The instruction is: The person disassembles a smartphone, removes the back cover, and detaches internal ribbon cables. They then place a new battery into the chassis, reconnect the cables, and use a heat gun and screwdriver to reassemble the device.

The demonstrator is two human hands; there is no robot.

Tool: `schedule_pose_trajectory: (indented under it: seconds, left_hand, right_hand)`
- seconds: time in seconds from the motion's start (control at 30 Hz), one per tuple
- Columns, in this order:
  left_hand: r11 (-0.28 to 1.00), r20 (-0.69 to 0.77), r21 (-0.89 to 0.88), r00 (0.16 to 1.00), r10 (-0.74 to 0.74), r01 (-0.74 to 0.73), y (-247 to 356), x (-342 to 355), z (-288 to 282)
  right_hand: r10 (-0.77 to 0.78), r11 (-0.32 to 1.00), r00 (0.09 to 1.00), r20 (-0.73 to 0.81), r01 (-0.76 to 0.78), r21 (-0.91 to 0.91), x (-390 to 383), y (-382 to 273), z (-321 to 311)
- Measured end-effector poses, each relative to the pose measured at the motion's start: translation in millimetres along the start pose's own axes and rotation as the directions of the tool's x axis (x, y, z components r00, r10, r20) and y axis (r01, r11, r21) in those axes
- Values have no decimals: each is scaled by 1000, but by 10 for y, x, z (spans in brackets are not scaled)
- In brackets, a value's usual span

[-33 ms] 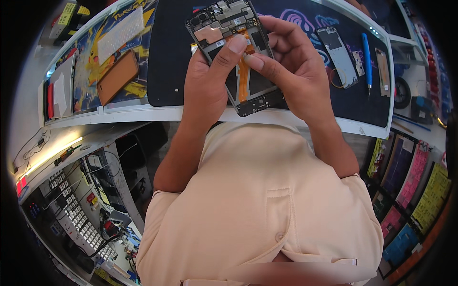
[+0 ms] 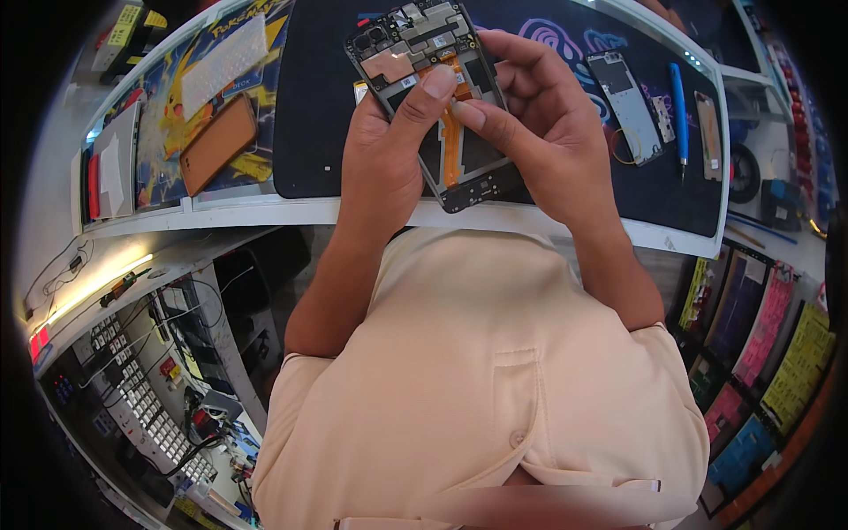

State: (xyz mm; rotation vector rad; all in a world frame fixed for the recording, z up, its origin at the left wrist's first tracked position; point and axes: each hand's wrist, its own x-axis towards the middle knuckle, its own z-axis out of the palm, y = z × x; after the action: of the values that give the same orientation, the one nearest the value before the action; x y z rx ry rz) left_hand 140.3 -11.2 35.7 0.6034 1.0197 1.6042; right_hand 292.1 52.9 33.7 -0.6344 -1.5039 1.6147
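An opened smartphone (image 2: pixel 420 44), its circuit board and rear camera modules bare, is held tilted over the bench's near edge. Down its dark inner bay runs an orange flex cable (image 2: pixel 452 157). My left hand (image 2: pixel 384 163) grips the phone's left side, with the thumb pressed on the cable's upper end. On the other side my right hand (image 2: pixel 556 141) holds the right edge; its thumb tip rests beside the left thumb, at the cable. The fingers under the phone are mostly hidden. A small pale piece (image 2: pixel 359 91) shows beside my left hand, too covered to name.
On the dark mat (image 2: pixel 305 132) to the right lie a grey phone back housing (image 2: pixel 629 110), a blue pen-like tool (image 2: pixel 678 115) and a slim phone part (image 2: pixel 707 132). At left are a brown phone case (image 2: pixel 218 143) and bubble wrap (image 2: pixel 223 66). The bench's white edge (image 2: pixel 265 210) runs below.
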Motion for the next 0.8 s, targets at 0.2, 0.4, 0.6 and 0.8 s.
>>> schedule_pose_trajectory:
  seconds: [0.2,0.4,0.6,0.8]
  left_hand:
    - [999,101,-39,995,26,-22,54,30,17]
    - [967,61,173,982,179,-187,81,-20,33]
    - [921,74,262,957,279,-289,81,-37,41]
    - [867,74,362,937,341,-344,113,-66,72]
  right_hand:
    - [-391,706,906,164,409,-577,266,-407,-112]
    - [-319,693,896,308,442,-569,353,-600,-51]
    - [-365,702,892,265,451,-551,312,-488,-48]
    - [-375,757,898,229,439,-483,290,-456,-64]
